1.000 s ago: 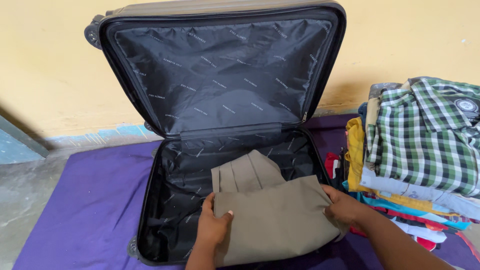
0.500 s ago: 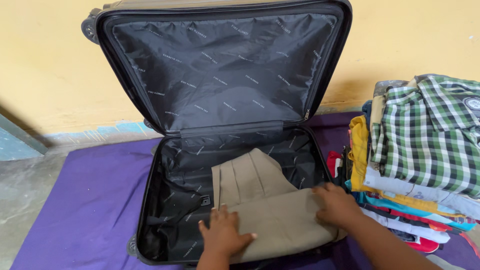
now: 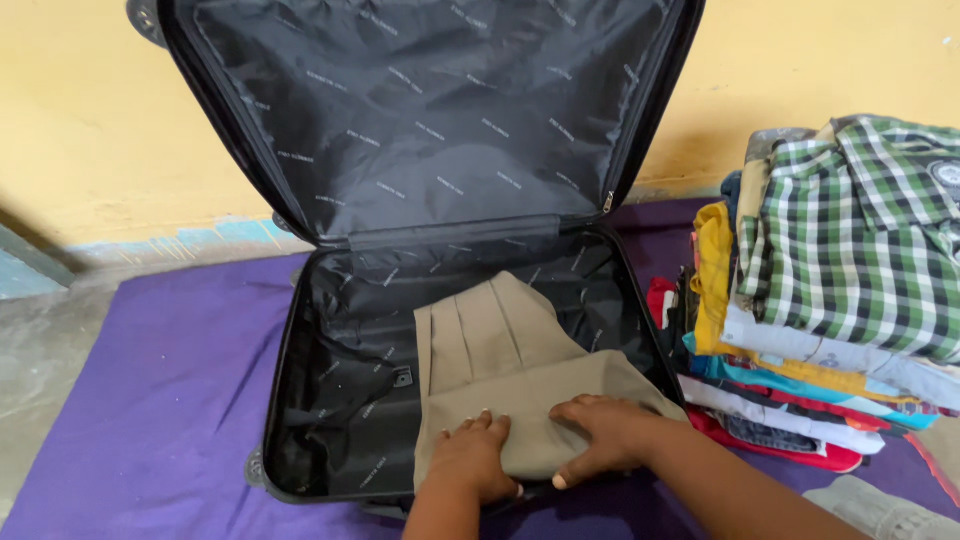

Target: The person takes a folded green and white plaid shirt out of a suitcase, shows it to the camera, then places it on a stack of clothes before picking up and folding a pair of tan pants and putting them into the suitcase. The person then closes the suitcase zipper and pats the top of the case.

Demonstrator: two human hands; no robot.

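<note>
- A folded khaki garment (image 3: 520, 385) is seen lying in the lower half of an open black suitcase (image 3: 340, 400), toward its right and near side; the left part of that half shows only black lining.
- The left hand (image 3: 475, 462) is laid flat on the garment's near edge, fingers spread and pressing down; nothing is grasped in it.
- The right hand (image 3: 600, 435) is likewise pressed palm-down on the cloth just beside the left, fingers extended toward the left, with nothing clenched in its grip.
- The garment lies directly under and ahead of both hands. Its long axis runs from the near rim away toward the hinge, with a pleated narrower end pointing to the far side.
- Both hands are in contact with the cloth at its near end; the far pleated end is untouched, and neither hand is clearly closer to it.
- The suitcase lid (image 3: 430, 110) is propped upright against a yellow wall (image 3: 80, 120), and nothing can be seen held in its lined panel.
- The case rests on a purple cloth (image 3: 150, 400) spread over the floor.
- To the right of the case, just beside its wall, a stack of folded clothes (image 3: 790, 340) is piled, topped by a green checked shirt (image 3: 860, 240).
</note>
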